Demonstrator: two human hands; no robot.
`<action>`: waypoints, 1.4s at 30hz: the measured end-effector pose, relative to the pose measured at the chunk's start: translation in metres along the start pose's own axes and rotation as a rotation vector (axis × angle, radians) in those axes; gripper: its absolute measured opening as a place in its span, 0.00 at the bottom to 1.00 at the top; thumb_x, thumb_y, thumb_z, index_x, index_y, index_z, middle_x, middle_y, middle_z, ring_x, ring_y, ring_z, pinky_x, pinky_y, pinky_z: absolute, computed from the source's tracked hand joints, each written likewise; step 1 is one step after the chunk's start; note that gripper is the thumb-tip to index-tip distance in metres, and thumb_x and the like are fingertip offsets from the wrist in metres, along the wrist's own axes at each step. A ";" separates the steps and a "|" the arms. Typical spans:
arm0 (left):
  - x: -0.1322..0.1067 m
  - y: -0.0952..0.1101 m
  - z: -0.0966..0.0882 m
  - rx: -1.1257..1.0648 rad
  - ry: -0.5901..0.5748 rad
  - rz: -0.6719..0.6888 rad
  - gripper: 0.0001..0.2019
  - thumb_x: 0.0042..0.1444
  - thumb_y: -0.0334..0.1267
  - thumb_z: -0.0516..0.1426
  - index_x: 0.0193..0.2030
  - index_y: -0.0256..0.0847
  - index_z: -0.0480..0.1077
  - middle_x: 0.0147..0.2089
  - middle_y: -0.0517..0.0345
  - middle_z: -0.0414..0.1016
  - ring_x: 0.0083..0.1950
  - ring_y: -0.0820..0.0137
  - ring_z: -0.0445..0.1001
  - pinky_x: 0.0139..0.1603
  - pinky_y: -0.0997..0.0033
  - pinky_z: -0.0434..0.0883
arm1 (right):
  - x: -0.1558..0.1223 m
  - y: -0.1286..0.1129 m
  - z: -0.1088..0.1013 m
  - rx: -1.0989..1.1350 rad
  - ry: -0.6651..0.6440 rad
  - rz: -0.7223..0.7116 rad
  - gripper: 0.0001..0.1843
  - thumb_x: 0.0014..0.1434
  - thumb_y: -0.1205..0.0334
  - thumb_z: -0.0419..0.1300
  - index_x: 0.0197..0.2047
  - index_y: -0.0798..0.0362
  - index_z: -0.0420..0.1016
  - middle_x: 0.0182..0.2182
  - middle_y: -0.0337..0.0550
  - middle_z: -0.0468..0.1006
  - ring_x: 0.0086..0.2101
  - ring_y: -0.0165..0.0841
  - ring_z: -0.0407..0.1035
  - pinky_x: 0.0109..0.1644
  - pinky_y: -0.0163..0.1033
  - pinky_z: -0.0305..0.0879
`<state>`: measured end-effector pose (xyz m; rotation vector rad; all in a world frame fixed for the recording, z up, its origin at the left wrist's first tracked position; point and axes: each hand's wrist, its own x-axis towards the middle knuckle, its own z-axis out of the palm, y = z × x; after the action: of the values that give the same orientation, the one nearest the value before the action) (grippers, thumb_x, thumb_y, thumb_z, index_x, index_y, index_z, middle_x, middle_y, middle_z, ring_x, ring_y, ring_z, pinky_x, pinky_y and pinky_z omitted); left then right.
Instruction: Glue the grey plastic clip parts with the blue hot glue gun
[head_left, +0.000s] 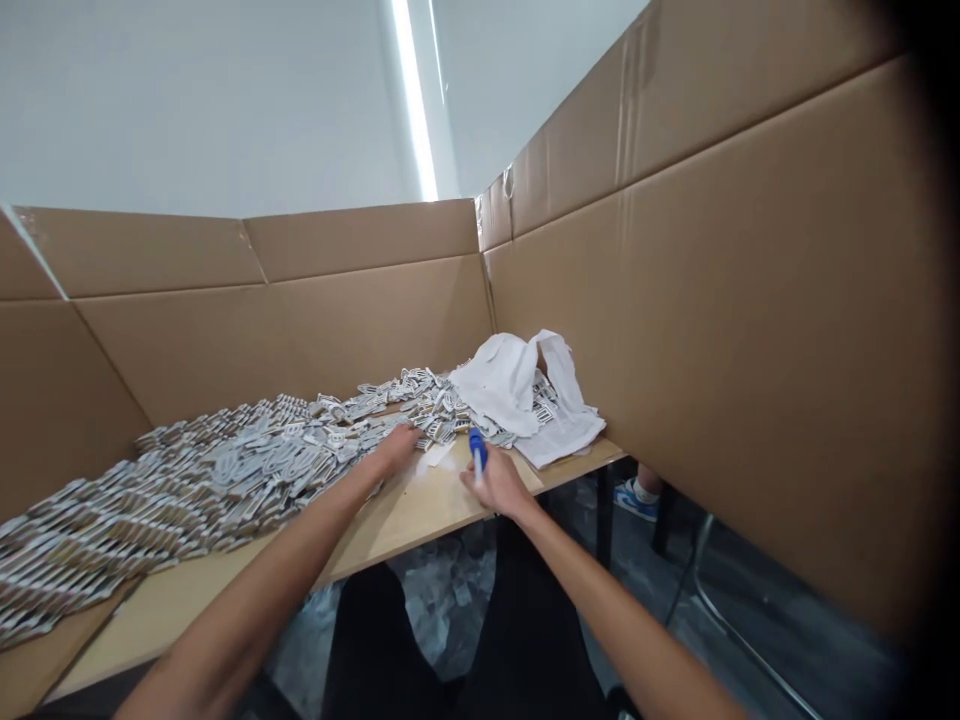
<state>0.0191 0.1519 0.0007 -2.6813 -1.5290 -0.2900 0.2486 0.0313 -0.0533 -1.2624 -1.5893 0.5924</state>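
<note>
Two hands: left hand, right hand. One blue marker. One white plastic bag. One counter. Small white tags: too many to count. One blue shoe.

Single head-worn camera. It faces forward and down from the person's eye level, close over the pale wooden tabletop, rolled so the table edge slants. The left hand and right hand sit at frame centre; the brown cardboard partition fills the right.
</note>
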 end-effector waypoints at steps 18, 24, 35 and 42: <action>-0.061 0.054 0.025 -0.906 0.532 -0.403 0.19 0.47 0.35 0.63 0.48 0.38 0.73 0.42 0.51 0.79 0.37 0.64 0.76 0.39 0.66 0.72 | 0.015 -0.001 0.009 -0.402 -0.037 -0.058 0.20 0.58 0.64 0.70 0.51 0.56 0.73 0.50 0.56 0.80 0.53 0.47 0.73 0.57 0.44 0.62; -0.080 0.079 0.039 -1.147 0.654 -0.424 0.16 0.42 0.39 0.68 0.39 0.37 0.78 0.38 0.51 0.82 0.39 0.62 0.80 0.42 0.67 0.76 | 0.013 -0.008 0.004 -0.459 -0.069 -0.011 0.18 0.61 0.64 0.66 0.54 0.56 0.73 0.50 0.57 0.81 0.53 0.47 0.72 0.55 0.43 0.62; -0.089 0.091 0.035 -1.414 0.549 -0.441 0.21 0.39 0.35 0.69 0.43 0.35 0.78 0.39 0.50 0.83 0.38 0.62 0.84 0.44 0.65 0.81 | 0.016 0.007 0.002 -0.175 -0.005 -0.060 0.16 0.59 0.66 0.64 0.51 0.51 0.73 0.44 0.48 0.82 0.43 0.42 0.75 0.49 0.42 0.66; -0.092 0.091 0.035 -1.536 0.530 -0.445 0.17 0.42 0.36 0.70 0.41 0.34 0.81 0.45 0.47 0.84 0.40 0.62 0.84 0.50 0.60 0.81 | 0.020 0.012 0.001 0.270 0.007 -0.036 0.17 0.52 0.54 0.69 0.40 0.50 0.69 0.32 0.38 0.79 0.29 0.35 0.72 0.36 0.39 0.69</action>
<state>0.0563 0.0321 -0.0453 -2.2148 -2.0259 -2.8467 0.2541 0.0545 -0.0559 -1.0315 -1.4669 0.7518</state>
